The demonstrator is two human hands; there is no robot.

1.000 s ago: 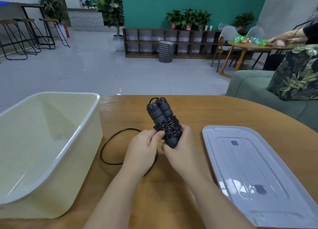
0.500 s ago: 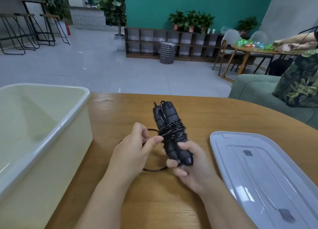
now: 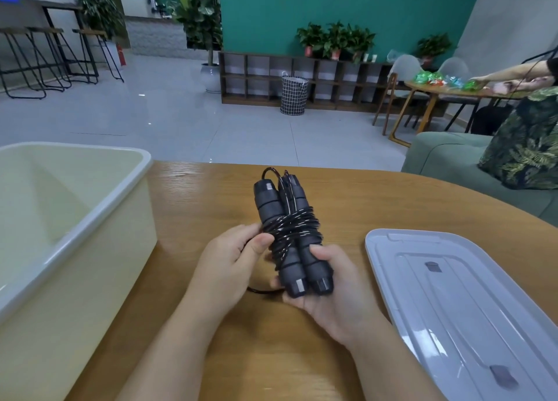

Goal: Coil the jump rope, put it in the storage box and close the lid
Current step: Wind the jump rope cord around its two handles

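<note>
Since 0.5 s ago the loose loop of cord on the table has shrunk to a short tail under the hands, w/ more turns now wound on the handles; camera view has also shifted a bit.

Table [image 3: 193, 283], wood, round-edged, lies under both forearms. Storage box [image 3: 90, 219], cream, open, sits well to the left of the left hand, its near corner rim about level w/ the knuckles. Lid [image 3: 453, 304], pale grey, lies flat on the table just to the right of the right hand, apart from the box.

Jump rope [image 3: 290, 234] is held between the two hands above the tabletop: two black handles side by side, tilted away from the person, far ends up, butt ends down in the right palm. Cord wraps around both handles at mid-length in a crossed bundle; small loop sticks out at the far ends.

Right hand [image 3: 329, 298]: palm up, fingers curled under the handles' lower part, thumb pressed over the right handle, so clamped on the rope. Forearm comes in from lower right.

Left hand [image 3: 229, 268]: back up, thumb and forefinger pinched on the cord at the left side of the bundle. Forearm comes in from lower left.

Short cord tail shows below, between the hands.
</note>
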